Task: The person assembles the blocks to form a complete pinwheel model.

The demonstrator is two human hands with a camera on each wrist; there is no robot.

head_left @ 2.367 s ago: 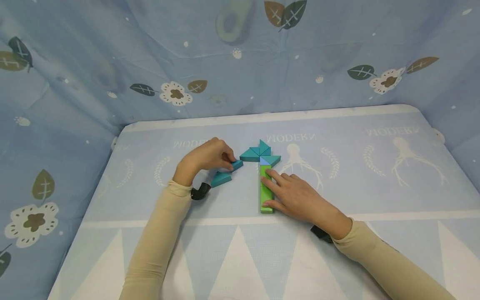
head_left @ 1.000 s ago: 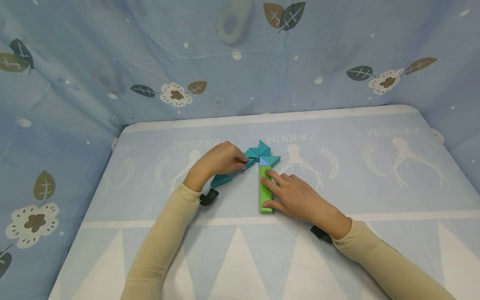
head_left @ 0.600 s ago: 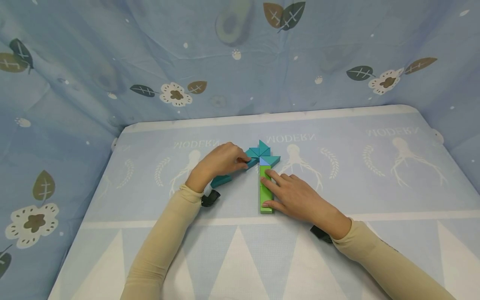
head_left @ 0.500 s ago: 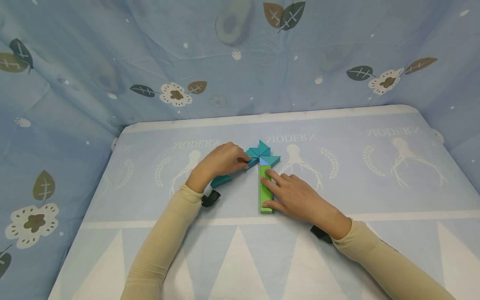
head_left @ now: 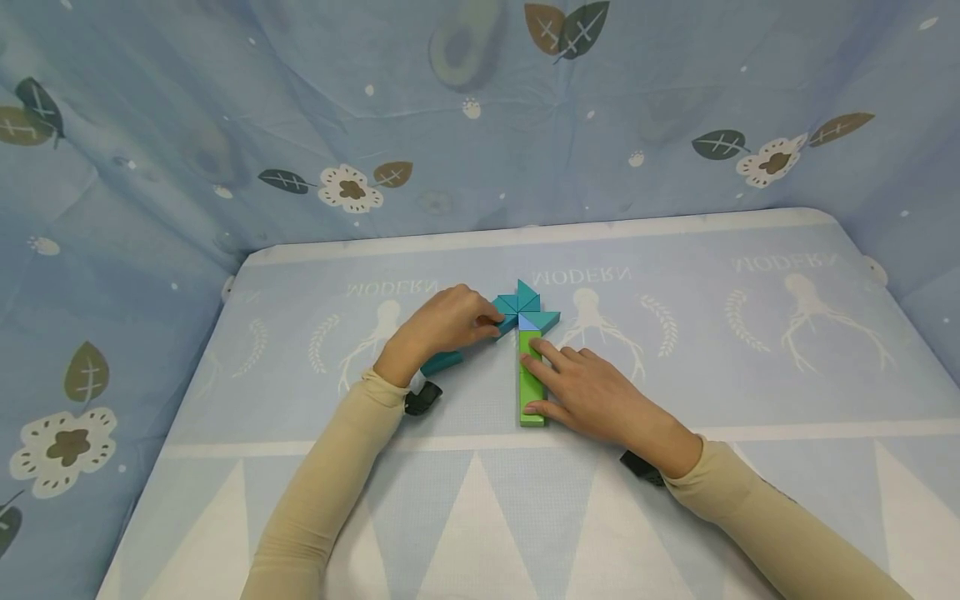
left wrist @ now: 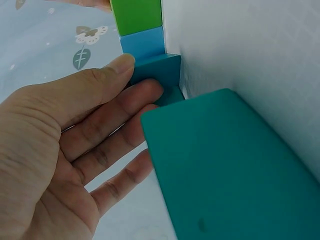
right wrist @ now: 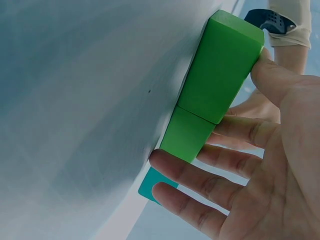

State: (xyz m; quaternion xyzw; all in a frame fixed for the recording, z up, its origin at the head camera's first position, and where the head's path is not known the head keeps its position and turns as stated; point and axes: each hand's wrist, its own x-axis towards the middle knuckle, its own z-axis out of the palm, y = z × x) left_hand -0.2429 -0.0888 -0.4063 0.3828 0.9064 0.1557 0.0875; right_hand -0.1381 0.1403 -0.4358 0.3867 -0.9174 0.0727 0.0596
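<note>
My left hand [head_left: 450, 321] pinches a teal triangular block [head_left: 507, 327] between thumb and fingers. That block sits right at the lower left of a pinwheel-like group of teal triangular blocks [head_left: 528, 298]. Below the group's centre is a light blue triangle [head_left: 527, 322], and from it a column of green blocks [head_left: 531, 395] runs toward me. Fingertips and thumb of my right hand [head_left: 592, 390] rest on the column's right side. In the right wrist view its fingers lie fairly straight along the green blocks [right wrist: 220, 67]. A loose teal block [left wrist: 235, 165] looms close in the left wrist view.
The loose teal block [head_left: 442, 362] lies beneath my left wrist, partly hidden. A patterned pale blue cloth [head_left: 712, 350] covers the table, which meets a blue fabric backdrop [head_left: 480, 183] at the rear. Dark wrist cameras [head_left: 423, 398] hang under both wrists.
My left hand has moved right, carrying the teal block from near the loose one up against the pinwheel group; lately it shifts only slightly. My right hand stays on the green column.
</note>
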